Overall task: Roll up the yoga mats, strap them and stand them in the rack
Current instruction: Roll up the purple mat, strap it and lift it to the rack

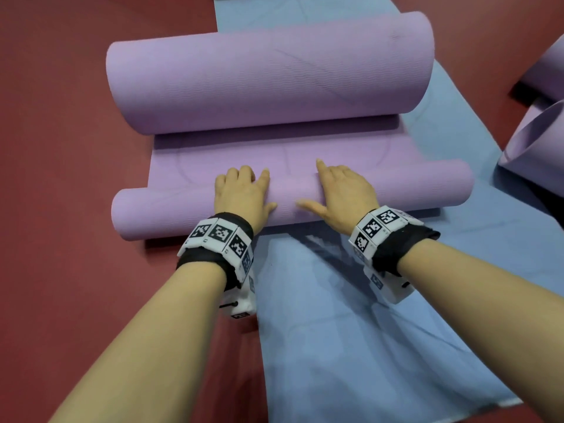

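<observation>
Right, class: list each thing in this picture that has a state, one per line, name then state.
purple mat: partly rolled, a thin roll at the near end, a thick roll at the far end, flat between
blue mat: unrolled, flat under the purple mat
left hand: open, palm down on the thin roll
right hand: open, palm down on the thin roll

Dark red floor (61,141) — smooth, perhaps rubber — under even light.

Exercise studio, red floor (61,148), yoga mats (268,71)
</observation>
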`<state>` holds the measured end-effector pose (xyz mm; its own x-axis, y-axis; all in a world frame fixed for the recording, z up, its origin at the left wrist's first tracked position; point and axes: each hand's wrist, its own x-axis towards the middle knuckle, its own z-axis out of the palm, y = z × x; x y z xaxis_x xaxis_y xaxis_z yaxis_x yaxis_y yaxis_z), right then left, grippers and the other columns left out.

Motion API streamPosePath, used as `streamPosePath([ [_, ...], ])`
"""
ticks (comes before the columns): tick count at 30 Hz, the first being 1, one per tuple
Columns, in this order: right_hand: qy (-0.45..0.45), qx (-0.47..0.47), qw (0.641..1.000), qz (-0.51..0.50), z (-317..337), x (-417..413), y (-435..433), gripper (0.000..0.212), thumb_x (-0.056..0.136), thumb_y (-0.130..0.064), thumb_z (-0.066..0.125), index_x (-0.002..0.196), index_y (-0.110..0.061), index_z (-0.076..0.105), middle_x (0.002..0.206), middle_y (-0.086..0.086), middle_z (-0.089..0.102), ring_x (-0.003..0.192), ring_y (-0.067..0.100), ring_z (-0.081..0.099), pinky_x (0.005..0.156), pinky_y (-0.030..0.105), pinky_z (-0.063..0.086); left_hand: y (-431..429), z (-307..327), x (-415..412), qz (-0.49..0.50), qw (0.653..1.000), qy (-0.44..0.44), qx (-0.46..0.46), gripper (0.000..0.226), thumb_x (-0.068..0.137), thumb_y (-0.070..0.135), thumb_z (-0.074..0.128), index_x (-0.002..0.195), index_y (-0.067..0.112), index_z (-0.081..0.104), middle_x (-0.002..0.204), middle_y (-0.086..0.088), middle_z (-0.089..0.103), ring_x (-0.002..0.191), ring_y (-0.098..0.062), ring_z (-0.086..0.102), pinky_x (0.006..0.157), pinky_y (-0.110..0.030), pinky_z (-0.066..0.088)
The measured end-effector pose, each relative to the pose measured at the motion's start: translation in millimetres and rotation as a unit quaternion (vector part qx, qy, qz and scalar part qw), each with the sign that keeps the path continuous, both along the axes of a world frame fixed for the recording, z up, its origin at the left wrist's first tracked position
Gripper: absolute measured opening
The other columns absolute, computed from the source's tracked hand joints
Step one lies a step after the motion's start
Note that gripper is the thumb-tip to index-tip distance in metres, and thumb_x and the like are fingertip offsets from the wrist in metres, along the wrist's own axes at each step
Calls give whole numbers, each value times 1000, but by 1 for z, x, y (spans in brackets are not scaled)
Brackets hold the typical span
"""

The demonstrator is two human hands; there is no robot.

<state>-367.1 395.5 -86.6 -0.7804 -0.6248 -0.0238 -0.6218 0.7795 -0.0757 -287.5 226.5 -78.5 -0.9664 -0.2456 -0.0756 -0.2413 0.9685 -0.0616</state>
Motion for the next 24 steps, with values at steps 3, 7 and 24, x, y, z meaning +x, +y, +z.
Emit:
streamPosePath([
  [3, -15, 28, 999, 18, 0, -12, -2, 99, 65, -71, 66, 135, -8, 35, 136, 10, 48, 128, 25, 42, 109, 39, 27, -1, -2, -7, 4, 999, 30, -18, 56, 96, 40, 44, 143, 14, 29, 128, -10, 52, 114, -32, 47, 100, -40, 24],
  [7, 18, 23, 1000, 9, -1, -23, -3, 86, 62, -61, 74, 130, -15, 48, 147, 12, 32, 137, 27, 28, 110, 42, 20, -4, -12, -11, 8, 998, 65, 27, 35, 98, 32, 39, 129, 16, 45, 137, -10, 47, 127, -28, 39, 102, -39, 19],
  [24, -28, 120, 988, 89, 19, -26, -2, 77, 58, -59, 77, 118, -19, 49, 112, 5, 61, 102, 28, 60, 86, 36, 40, -15, 10, -19, -62, 994, -85, -3, 73, 56, 71, 70, 103, 17, 55, 103, -5, 62, 98, -27, 58, 82, -34, 38],
])
